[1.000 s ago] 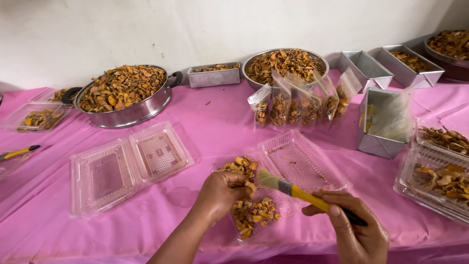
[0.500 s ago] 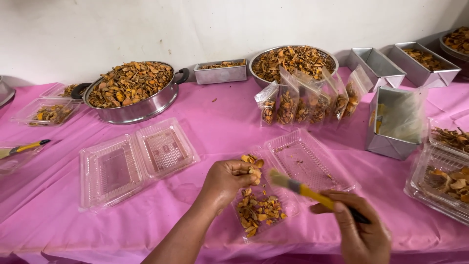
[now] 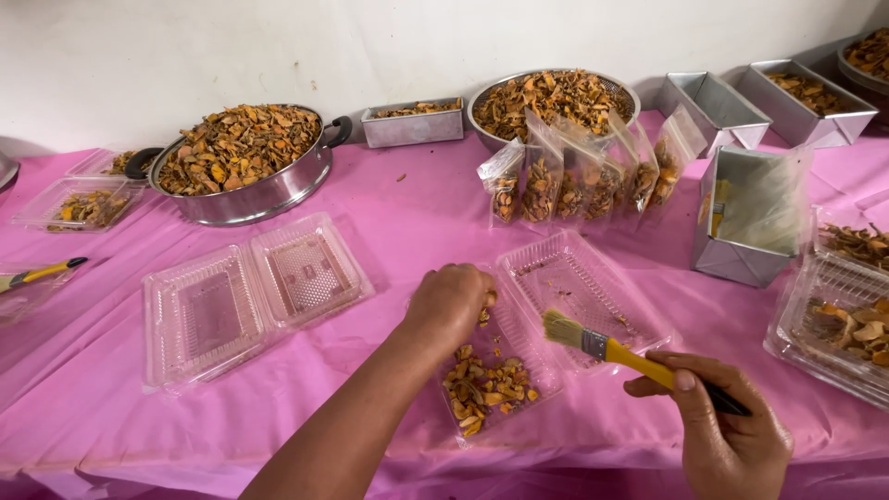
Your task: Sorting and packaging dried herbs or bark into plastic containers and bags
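My left hand is closed over some dried orange-brown slices, just above an open clear plastic clamshell container in front of me. One half of that container holds a loose pile of the dried slices; the other half is nearly bare. My right hand grips a yellow-handled paintbrush, bristles pointing left over the container's bare half.
A second open clamshell lies to the left. A metal pot and a metal bowl hold more slices. Filled clear bags, metal tins, trays at right, another brush at far left.
My left hand has lifted off the pile and moved up toward the container's hinge with slices in it. The brush has swung over the bare half.
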